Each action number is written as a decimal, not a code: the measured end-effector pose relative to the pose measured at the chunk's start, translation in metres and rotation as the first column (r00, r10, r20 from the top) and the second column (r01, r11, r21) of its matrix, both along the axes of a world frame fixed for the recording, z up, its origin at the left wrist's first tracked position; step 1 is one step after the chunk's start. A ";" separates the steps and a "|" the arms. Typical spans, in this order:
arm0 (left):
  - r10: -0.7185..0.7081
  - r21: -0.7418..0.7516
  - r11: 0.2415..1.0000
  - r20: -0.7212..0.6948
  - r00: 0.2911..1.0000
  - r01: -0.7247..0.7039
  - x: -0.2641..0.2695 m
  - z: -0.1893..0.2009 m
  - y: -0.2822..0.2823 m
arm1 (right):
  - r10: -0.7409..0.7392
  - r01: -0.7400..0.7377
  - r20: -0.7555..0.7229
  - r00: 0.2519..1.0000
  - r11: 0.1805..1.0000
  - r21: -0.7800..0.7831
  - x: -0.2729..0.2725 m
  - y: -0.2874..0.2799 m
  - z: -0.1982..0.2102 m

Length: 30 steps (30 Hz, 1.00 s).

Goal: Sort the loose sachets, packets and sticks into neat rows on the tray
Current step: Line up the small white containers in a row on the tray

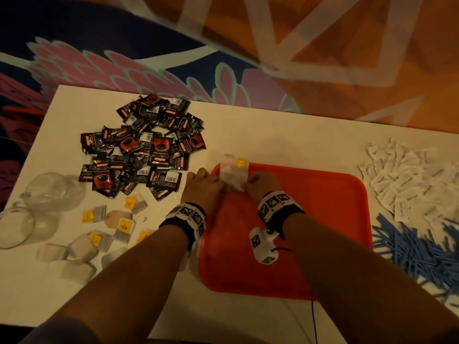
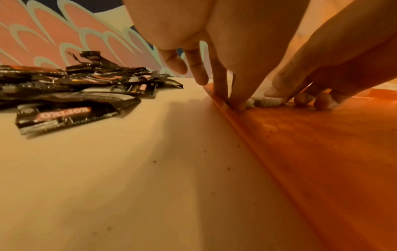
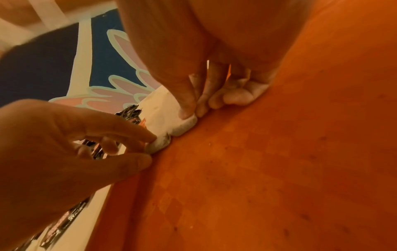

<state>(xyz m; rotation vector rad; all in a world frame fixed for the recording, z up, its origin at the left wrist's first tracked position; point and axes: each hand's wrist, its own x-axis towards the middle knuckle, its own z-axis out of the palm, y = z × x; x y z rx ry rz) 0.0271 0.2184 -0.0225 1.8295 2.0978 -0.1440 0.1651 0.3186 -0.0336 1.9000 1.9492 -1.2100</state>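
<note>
An orange-red tray (image 1: 310, 219) lies on the white table. At its far-left corner sit pale tea bags (image 1: 233, 173), one with a yellow tag (image 1: 241, 162). My left hand (image 1: 203, 182) presses straight fingers (image 2: 236, 101) down on the near end of a tea bag (image 2: 266, 101) by the tray's rim (image 2: 247, 135). My right hand (image 1: 263, 182) pinches the same tea bag (image 3: 182, 127) between thumb and forefinger (image 3: 189, 112), its other fingers curled on the tray floor (image 3: 257, 169). The rest of the tray holds nothing.
A heap of black sachets (image 1: 144, 147) lies left of the tray, with loose yellow-tagged tea bags (image 1: 111, 227) nearer me. Two glass cups (image 1: 49, 189) stand at the left edge. White sachets (image 1: 409, 180) and blue sticks (image 1: 417, 252) are piled on the right.
</note>
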 end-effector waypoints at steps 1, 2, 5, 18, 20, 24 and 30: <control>0.011 -0.005 1.000 -0.005 1.000 -0.011 0.001 -0.002 0.000 | -0.028 0.028 -0.003 1.000 1.000 0.007 0.000 0.000 -0.001; 0.025 -0.006 1.000 -0.014 1.000 -0.025 0.002 -0.002 0.000 | -0.053 0.053 -0.009 0.999 0.998 0.015 0.000 0.000 -0.002; 0.065 0.000 0.998 -0.032 0.997 -0.065 0.007 -0.004 -0.001 | -0.078 0.079 -0.032 0.996 0.997 0.021 0.002 0.000 -0.004; 0.057 0.003 0.998 0.038 0.998 -0.057 0.003 -0.013 -0.003 | 0.154 -0.126 -0.129 0.980 0.971 0.203 0.011 -0.032 -0.005; 0.058 0.009 0.998 0.043 0.997 -0.058 0.004 -0.014 -0.003 | 0.169 -0.142 -0.117 0.979 0.967 0.213 0.011 -0.033 -0.007; 0.088 0.060 0.994 0.064 0.994 -0.092 0.005 -0.012 -0.005 | 0.153 -0.121 -0.132 0.979 0.966 0.227 0.011 -0.031 -0.003; 0.160 0.095 0.981 0.106 0.982 -0.170 0.004 -0.009 -0.005 | -0.042 0.073 -0.177 0.983 0.982 0.173 0.011 -0.020 -0.002</control>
